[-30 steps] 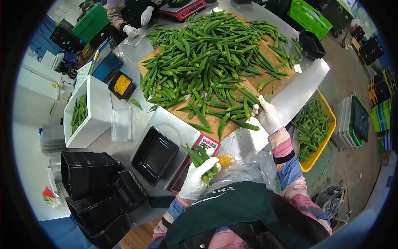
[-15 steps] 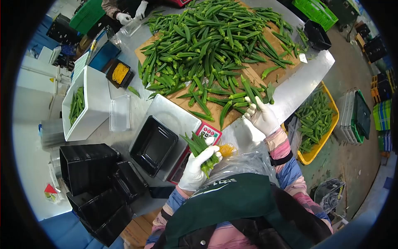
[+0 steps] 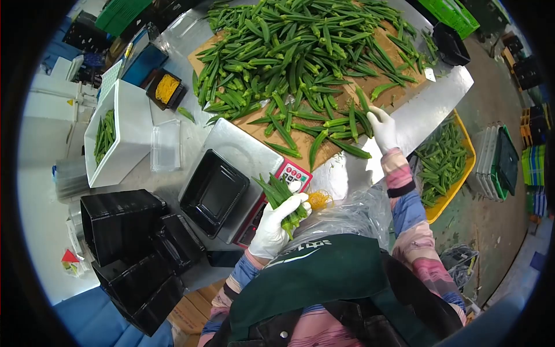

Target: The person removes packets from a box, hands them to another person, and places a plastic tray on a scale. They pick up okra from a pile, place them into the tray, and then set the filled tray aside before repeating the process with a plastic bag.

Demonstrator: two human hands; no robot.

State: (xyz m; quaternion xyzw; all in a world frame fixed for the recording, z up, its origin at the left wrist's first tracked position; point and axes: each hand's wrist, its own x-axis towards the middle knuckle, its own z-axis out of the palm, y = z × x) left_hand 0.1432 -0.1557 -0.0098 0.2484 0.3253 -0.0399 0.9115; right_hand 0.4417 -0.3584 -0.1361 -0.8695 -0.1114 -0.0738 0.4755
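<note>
Holding okra bunch (image 3: 276,194) in my left hand (image 3: 270,232), fingers wrapped, perhaps so pods not scatter. At two o'clock from bunch, right hand (image 3: 386,132), fingers narrow, meets pile (image 3: 289,52) edge; grip I cannot tell. Ten o'clock: tray (image 3: 213,194) on scale (image 3: 250,146), open side up for easy access.

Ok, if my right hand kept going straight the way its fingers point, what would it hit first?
Your right hand would first meet the okra pod right at its fingertips, possibly already touching it; depth is hard to judge. Beyond lies the main okra pile.
</note>
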